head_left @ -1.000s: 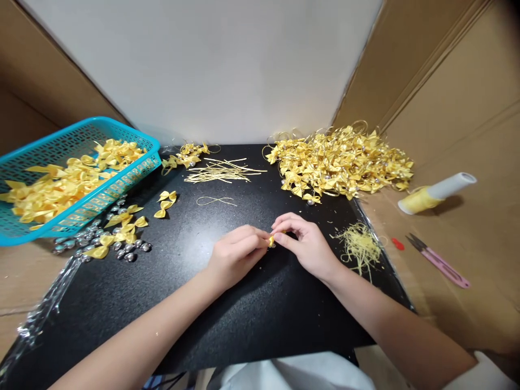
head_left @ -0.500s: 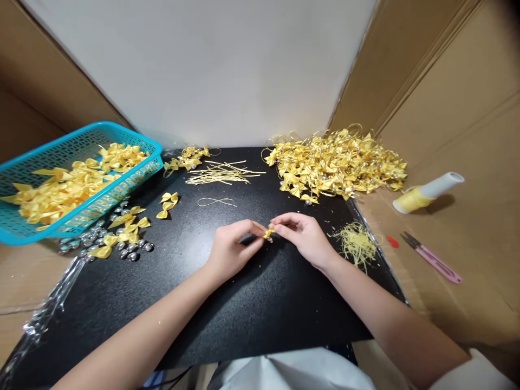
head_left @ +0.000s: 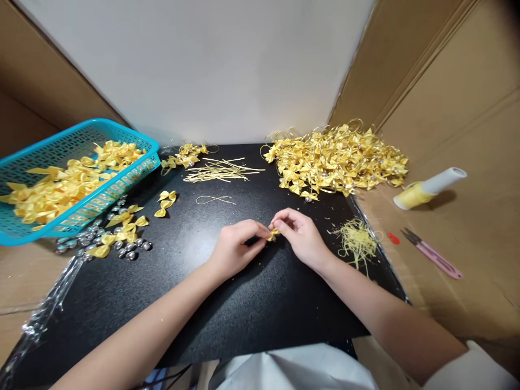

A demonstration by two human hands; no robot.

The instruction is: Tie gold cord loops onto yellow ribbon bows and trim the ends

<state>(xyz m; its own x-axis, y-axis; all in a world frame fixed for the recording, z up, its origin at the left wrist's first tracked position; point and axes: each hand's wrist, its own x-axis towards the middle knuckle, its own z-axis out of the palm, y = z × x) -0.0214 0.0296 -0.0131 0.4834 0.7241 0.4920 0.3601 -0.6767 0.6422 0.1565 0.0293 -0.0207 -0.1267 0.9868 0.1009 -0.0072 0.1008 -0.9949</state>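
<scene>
The left hand (head_left: 235, 245) and right hand (head_left: 303, 238) both pinch a little yellow ribbon bow (head_left: 273, 235), right of the blue basket (head_left: 18, 237).

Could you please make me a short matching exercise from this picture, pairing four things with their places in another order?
1. Small yellow bow
2. Turquoise basket
3. Pink-handled snips
4. Tangle of pale yellow thread

A. On the black table, near its right edge
B. Between the left hand and the right hand
C. Off the table, beside a small red piece
D. Far left, holding a heap of bows

Pairs: 1-B, 2-D, 3-C, 4-A.
</scene>
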